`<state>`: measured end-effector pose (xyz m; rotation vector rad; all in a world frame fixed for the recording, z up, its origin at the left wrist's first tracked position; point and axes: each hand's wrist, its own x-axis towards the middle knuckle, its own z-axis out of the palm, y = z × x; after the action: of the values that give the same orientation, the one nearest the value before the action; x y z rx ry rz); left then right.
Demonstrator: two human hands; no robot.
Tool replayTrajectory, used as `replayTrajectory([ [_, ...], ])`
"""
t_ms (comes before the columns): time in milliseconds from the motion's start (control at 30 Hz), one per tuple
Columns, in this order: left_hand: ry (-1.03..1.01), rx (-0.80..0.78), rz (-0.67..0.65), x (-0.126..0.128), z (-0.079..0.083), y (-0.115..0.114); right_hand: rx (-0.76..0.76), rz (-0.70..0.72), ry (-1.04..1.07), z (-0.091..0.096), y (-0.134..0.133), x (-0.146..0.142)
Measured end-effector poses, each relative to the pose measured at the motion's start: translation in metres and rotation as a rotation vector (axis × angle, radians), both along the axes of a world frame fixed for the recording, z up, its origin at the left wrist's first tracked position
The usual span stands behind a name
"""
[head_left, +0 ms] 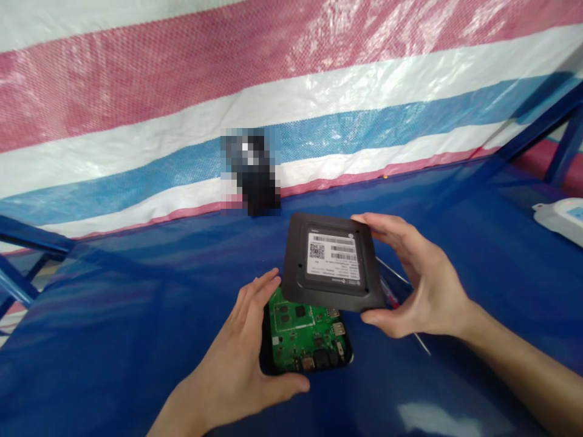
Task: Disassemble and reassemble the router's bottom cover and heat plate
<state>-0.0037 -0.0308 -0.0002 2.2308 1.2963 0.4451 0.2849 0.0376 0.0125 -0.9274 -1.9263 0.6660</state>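
My right hand (421, 282) grips a black square bottom cover (296, 261) by its right side, thumb at the near corner and fingers at the far one. A white printed label with a QR code and barcodes faces up on it. Below and partly behind this cover sits a small black device case with a green circuit board (296, 337) inside, ports along its near and right edges. My left hand (246, 346) wraps the case's left side, thumb in front and fingers at the back. The cover hides the board's far part.
Behind my right hand lies a thin metal-shafted tool (422, 345) with some red on it, mostly hidden. A white device (565, 218) rests at the right edge of the blue table (136, 315). A blurred dark object (259, 176) stands at the back by the striped sheet (136, 91).
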Motion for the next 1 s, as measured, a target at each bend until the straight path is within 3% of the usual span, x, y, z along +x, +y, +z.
replayTrajectory([
  [100,-0.113,0.046,0.086,-0.003,0.004,0.002,0.039,0.012,-0.067,0.000,-0.007,-0.002],
  [233,-0.187,0.191,0.131,-0.001,0.021,0.003,0.129,0.067,-0.177,-0.002,-0.014,-0.005],
  [500,0.191,0.207,-0.056,0.026,0.049,0.024,0.182,0.108,-0.200,-0.004,-0.017,-0.009],
  [700,0.226,0.189,-0.168,0.037,0.068,0.043,0.182,0.097,-0.202,0.001,-0.015,-0.004],
  [833,0.172,0.166,-0.167,0.038,0.080,0.051,0.100,0.097,-0.126,0.002,-0.014,0.000],
  [1000,0.056,0.108,-0.095,0.040,0.083,0.056,-0.145,0.161,0.122,-0.002,-0.012,0.002],
])
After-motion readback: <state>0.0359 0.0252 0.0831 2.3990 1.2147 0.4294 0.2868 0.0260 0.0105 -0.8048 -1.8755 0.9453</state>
